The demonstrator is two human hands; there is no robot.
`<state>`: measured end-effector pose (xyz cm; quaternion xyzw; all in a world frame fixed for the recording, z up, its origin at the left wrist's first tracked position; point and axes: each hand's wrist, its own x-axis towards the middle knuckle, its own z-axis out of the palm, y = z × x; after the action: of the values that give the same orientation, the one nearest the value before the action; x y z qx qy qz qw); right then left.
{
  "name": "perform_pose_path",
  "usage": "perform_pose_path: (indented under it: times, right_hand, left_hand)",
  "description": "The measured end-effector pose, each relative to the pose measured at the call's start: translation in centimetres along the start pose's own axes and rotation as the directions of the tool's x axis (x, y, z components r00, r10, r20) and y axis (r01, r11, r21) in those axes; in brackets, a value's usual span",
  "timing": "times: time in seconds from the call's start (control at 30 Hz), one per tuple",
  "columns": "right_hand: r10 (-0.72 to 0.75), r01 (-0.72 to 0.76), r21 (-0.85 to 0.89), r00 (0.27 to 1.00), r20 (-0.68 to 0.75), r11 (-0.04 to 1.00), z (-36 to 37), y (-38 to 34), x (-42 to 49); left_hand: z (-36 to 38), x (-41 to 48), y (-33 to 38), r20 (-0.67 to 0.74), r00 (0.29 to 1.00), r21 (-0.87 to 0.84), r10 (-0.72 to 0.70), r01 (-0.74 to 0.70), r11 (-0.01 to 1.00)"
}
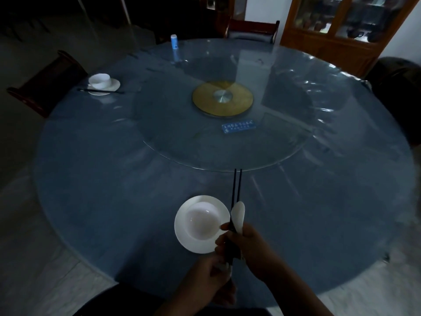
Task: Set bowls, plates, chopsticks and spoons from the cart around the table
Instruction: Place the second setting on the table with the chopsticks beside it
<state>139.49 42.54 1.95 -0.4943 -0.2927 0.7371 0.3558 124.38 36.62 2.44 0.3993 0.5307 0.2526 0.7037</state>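
A white bowl (202, 220) sits on a white plate (185, 233) near the front edge of the round blue table (114, 190). Just right of the plate, my right hand (246, 245) grips a pair of black chopsticks (237, 185) and a white spoon (239, 215); their tips point toward the table's centre. My left hand (211, 277) is closed around the lower ends of the chopsticks. At the far left, a second white bowl (99, 80) on a plate (113, 86) has black chopsticks (100, 91) lying beside it.
A glass turntable (227, 144) with a gold hub (222, 98) fills the table's middle, with a blue label (238, 127) on it. A small blue-white bottle (174, 41) stands at the far edge. Chairs (252, 28) ring the table; a wooden cabinet (337, 26) stands behind.
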Motion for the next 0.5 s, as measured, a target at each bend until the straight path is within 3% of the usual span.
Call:
perform_pose_path:
  times: [0.17,0.3,0.5]
  right_hand:
    - [0.036,-0.038,-0.141,0.999,-0.018,0.989,-1.1,0.3,1.2]
    - [-0.008,-0.06,-0.374,0.984,-0.179,0.925,-2.1,-0.3,3.9]
    - [-0.176,-0.092,-0.755,0.948,-0.266,0.649,-3.6,-2.2,9.8]
  left_hand:
    - [-0.1,0.3,-0.9,-0.037,0.999,-0.019,-0.039,0.039,0.999]
    - [-0.7,1.2,-2.1,-0.022,0.993,-0.016,-0.118,0.117,0.993]
    - [-1.4,3.3,-3.3,0.052,0.971,0.075,-0.232,0.228,0.971]
